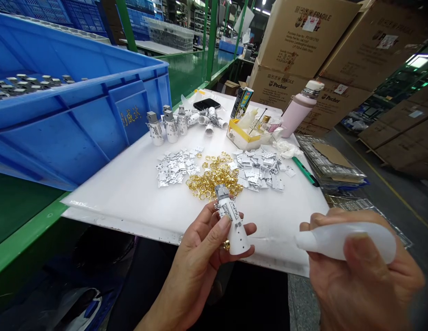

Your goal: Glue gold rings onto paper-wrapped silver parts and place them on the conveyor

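In my left hand (pixel 205 243) I hold a white cone-shaped part (pixel 238 236) with a grey block on top and grey lattice pieces on its side. A gold ring (pixel 226 245) shows by its lower edge, between my fingers. My right hand (pixel 365 271) is wrapped round a translucent white squeeze bottle (pixel 333 239), its nozzle pointing left toward the cone part but apart from it. Just beyond my left hand lies a pile of gold rings (pixel 214 179), flanked by small white flat pieces at left (pixel 175 168) and right (pixel 258 168).
Several similar cone assemblies (pixel 170 128) stand on the white table (pixel 131 193) at back left. Behind are a phone (pixel 207 104), a clear tray (pixel 246 140) and a pink bottle (pixel 298 112). A green marker (pixel 305 171) lies right; a blue crate (pixel 131 115) stands left.
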Demonstrator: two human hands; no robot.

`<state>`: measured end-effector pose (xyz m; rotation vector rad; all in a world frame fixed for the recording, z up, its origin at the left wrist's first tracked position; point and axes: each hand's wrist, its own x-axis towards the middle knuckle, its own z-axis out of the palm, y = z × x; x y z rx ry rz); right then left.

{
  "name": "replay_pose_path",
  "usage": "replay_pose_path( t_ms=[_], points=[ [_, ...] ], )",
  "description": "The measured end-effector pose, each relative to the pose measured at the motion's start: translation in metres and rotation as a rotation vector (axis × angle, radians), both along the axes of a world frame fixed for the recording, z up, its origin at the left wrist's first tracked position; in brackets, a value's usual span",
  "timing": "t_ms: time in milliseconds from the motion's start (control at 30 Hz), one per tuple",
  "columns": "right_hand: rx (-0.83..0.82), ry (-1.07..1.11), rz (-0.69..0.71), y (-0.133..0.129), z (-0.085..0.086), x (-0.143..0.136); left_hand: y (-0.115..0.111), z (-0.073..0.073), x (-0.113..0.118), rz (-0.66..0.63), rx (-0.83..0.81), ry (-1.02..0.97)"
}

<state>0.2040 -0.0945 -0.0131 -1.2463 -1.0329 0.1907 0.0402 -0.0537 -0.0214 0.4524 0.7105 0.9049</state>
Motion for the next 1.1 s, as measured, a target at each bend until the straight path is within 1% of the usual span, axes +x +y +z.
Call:
replay_pose_path(
  t_ms=[67,133,233,433,867,967,1100],
  points=[
    [0.029,0.080,0.027,-0.0004,0.0018,-0.0007,0.0011,0.0024,-0.0001,-0.004,-0.027,-0.002],
    [-0.009,0.102,0.034,-0.0015,0.0029,-0.0013,0.0014,0.0041,-0.0004,-0.007,-0.036,-0.002],
    [-0.046,0.077,0.016,-0.0036,0.0027,-0.0014,0.0011,0.0053,-0.0008,-0.009,-0.041,0.003],
    [-0.033,0.000,0.026,-0.0036,0.0001,0.0020,0.0021,0.0068,-0.0003,-0.009,-0.040,0.007],
    [-0.031,-0.019,0.022,-0.0046,0.0005,0.0029,0.0016,0.0064,0.0006,-0.007,-0.035,0.006],
    [-0.012,0.030,0.016,-0.0048,0.0000,0.0013,0.0027,0.0055,0.0007,-0.009,-0.038,0.004],
    [-0.002,0.119,-0.026,-0.0034,-0.0001,-0.0029,0.0024,0.0061,0.0012,-0.011,-0.050,0.014]
  ],
)
